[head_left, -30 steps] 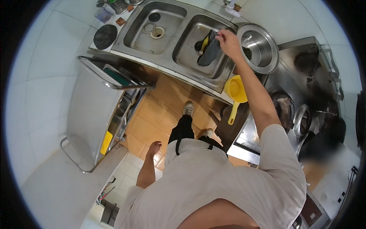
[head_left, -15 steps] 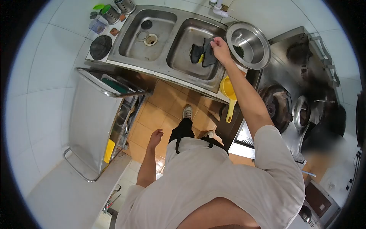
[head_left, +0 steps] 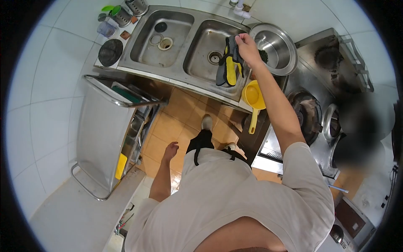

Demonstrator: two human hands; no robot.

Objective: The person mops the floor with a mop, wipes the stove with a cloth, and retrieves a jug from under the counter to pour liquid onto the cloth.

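Note:
My right hand point(head_left: 248, 49) is closed in a pinch on the top of a grey-and-yellow cloth point(head_left: 231, 67) with black edging. It hangs in folds over the right sink basin point(head_left: 194, 54), whose drain shows beside it. My left hand point(head_left: 171, 151) hangs low at my side above the tiled floor, its fingers loosely apart and holding nothing. Close to my right forearm, a yellow dipper point(head_left: 253, 95) sits at the counter's front edge, its handle jutting out. Behind my right wrist stands a wide steel basin point(head_left: 280, 52) with something dark green inside.
The left sink basin point(head_left: 145, 42) holds a ring and a round black piece. A black round object point(head_left: 111, 52) and utensil holders point(head_left: 121, 16) stand on the left counter. To the left is a steel cart point(head_left: 98, 130); on the right, a stove point(head_left: 304, 113). A blurred patch covers the far right.
My right hand has lifted the cloth and shifted slightly up and right. The cloth now hangs down with more yellow showing, and the sink drain has come into view. My left hand stays put.

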